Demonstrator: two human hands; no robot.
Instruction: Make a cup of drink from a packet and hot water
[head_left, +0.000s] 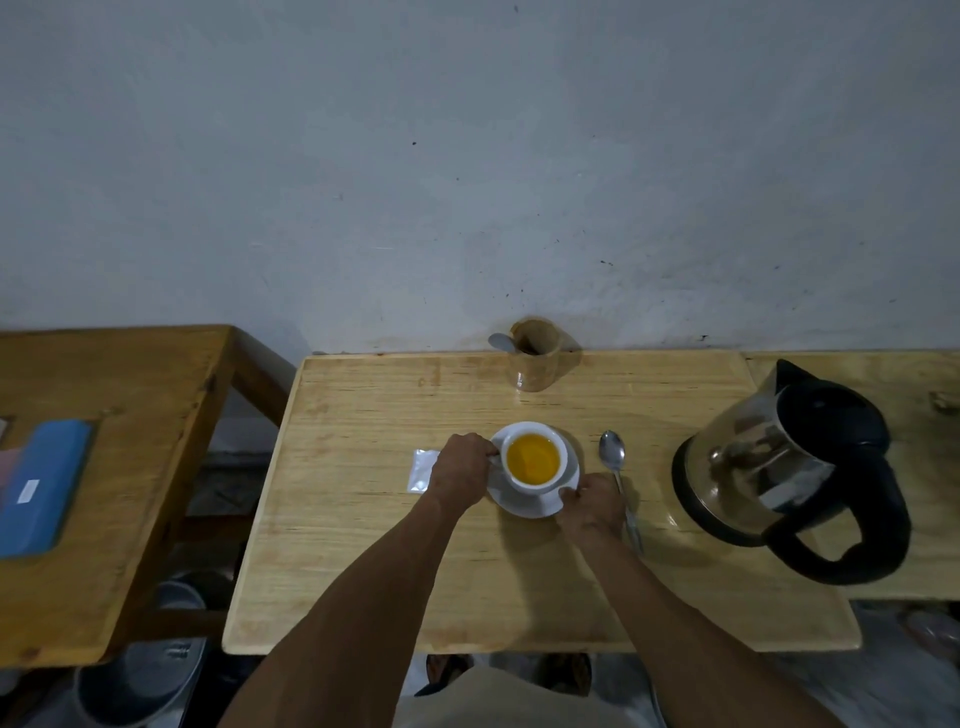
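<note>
A white cup (535, 486) filled with orange-yellow drink stands on a white saucer (571, 470) in the middle of the wooden table (363, 545). My left hand (460, 470) grips the cup's handle on its left side. My right hand (592, 506) pinches the saucer's near right rim. A flat white packet (422, 470) lies just left of my left hand, partly hidden by it. A metal spoon (615, 467) lies right of the saucer, its handle running under my right hand. A steel and black electric kettle (789, 473) stands at the right.
A wooden holder (535, 364) with a spoon in it stands at the table's back edge against the wall. A second wooden table (156, 415) at the left carries a blue book (44, 488). Metal pots sit on the floor below it.
</note>
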